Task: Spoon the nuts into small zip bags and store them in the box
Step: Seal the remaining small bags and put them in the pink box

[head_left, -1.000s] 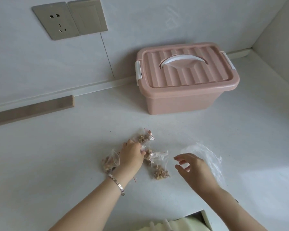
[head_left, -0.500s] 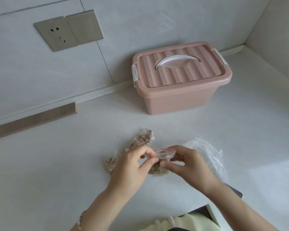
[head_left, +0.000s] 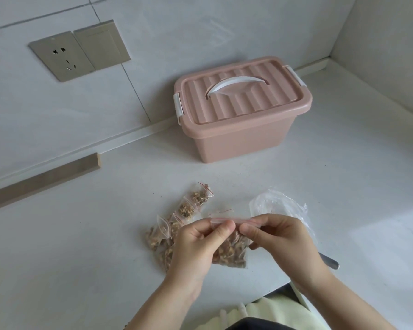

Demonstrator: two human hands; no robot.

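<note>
A small zip bag of nuts (head_left: 233, 252) hangs between both hands just above the counter. My left hand (head_left: 196, 244) pinches the left end of its red zip strip and my right hand (head_left: 279, 236) pinches the right end. Several more filled zip bags (head_left: 184, 210) lie in a row on the counter to the left and behind my hands. The pink box (head_left: 243, 129) stands farther back by the wall, its ribbed lid with a white handle closed and both side clips down.
A crumpled large clear plastic bag (head_left: 281, 203) lies right of my hands. A metal spoon handle (head_left: 329, 262) sticks out behind my right wrist. A wooden strip (head_left: 43, 179) runs along the wall at left. The counter's front edge is near my body.
My left hand left the row of bags and, with the right hand, picked up one filled bag; both now hold its zip strip, lifted off the counter.
</note>
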